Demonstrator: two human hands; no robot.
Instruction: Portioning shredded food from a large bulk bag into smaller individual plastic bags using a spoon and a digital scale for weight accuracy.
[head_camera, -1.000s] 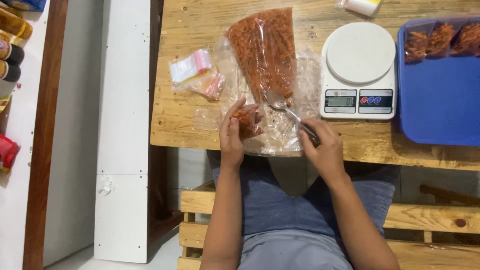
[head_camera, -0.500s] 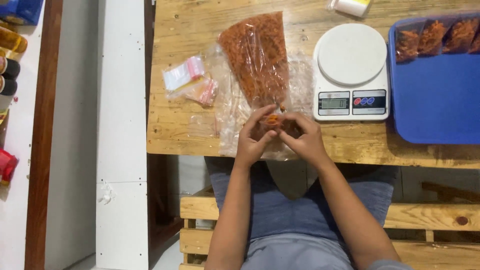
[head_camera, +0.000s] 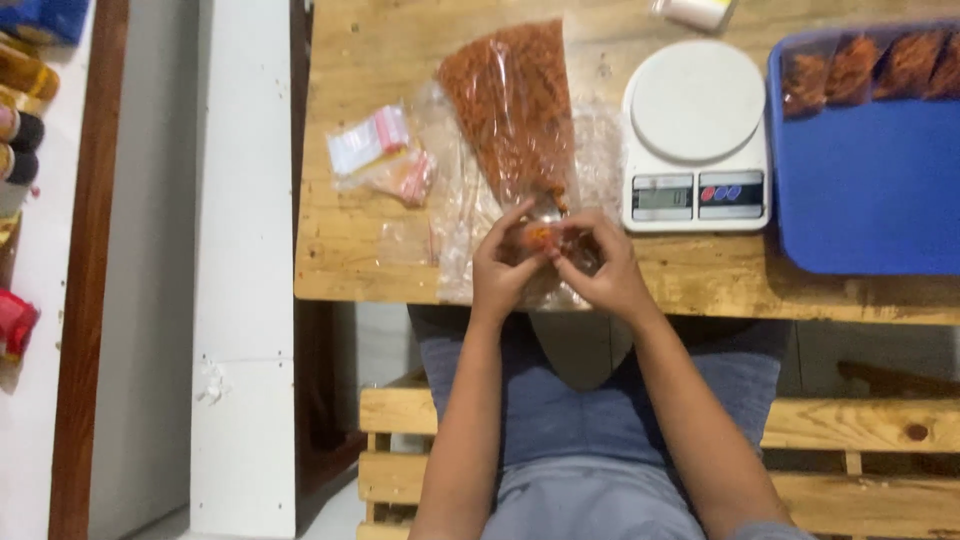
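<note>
Both hands are meeting at the near edge of the table (head_camera: 380, 270), forearms angling in from the bench (head_camera: 870, 425) to form a narrow V. The left hand (head_camera: 503, 268) is curling inward, fingers pinching a small pouch (head_camera: 540, 238) of orange-red stuff. The right hand (head_camera: 603, 272) is mirroring it, fingertips closing on the same pouch from the other side. The two hands are touching or almost touching over it; whether the pouch mouth is sealed cannot be told, as the fingers are covering it.

The pouch is sitting just above the table's front edge, right at the narrow end of the big bag (head_camera: 512, 110). That bag is lying flat, widening away from the person, with crinkled clear plastic spreading beneath it.

Room for moving: the scale (head_camera: 697, 135) is standing just beside the right hand, on its far right. The tray (head_camera: 870, 190) is lying beyond the scale, reaching toward the table's right end. A loose pile of empty bags (head_camera: 382, 158) is lying left of the big bag, with bare wood between it and the left hand.

Materials: table and bench are pale, rough slatted wood. The scale is white plastic with a round platform and a grey display. The tray is smooth blue, carrying filled packets (head_camera: 865, 65) along its far edge. The empty bags are thin, glossy and red-striped.
</note>
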